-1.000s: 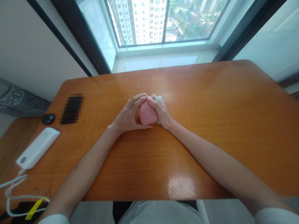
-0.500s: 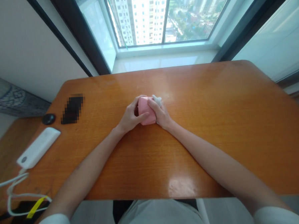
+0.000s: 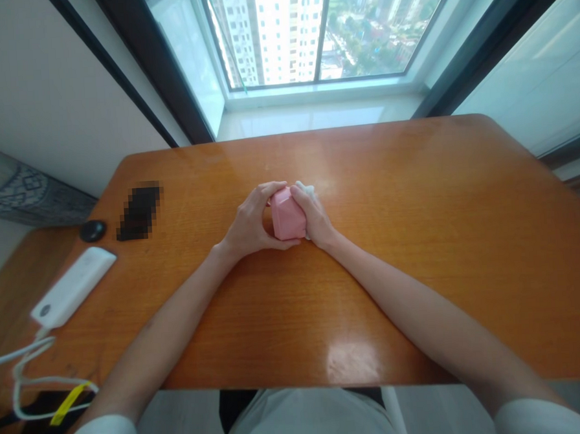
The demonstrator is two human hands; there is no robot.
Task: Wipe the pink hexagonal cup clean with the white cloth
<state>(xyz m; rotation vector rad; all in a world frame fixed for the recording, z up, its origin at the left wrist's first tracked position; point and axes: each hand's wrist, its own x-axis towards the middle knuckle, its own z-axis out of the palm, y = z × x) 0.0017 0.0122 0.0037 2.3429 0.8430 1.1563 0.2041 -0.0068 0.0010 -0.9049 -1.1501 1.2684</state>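
Pink faceted block (image 3: 287, 216) clasped between my hands at mid-table, over an orange wooden table (image 3: 418, 249). My left hand (image 3: 249, 223) grips it from the left, fingers curled across the top; my right hand (image 3: 316, 218) presses firmly on its right side. A crumpled white scrap (image 3: 309, 190) pokes out just behind. Off to the left lie a white power bank (image 3: 72, 286) with its white cable (image 3: 21, 380), a round black object (image 3: 93, 231) and a pixelated dark rectangle (image 3: 138, 210).

Left hand (image 3: 249, 222) faces right hand (image 3: 314, 219) (grips seemingly closed).
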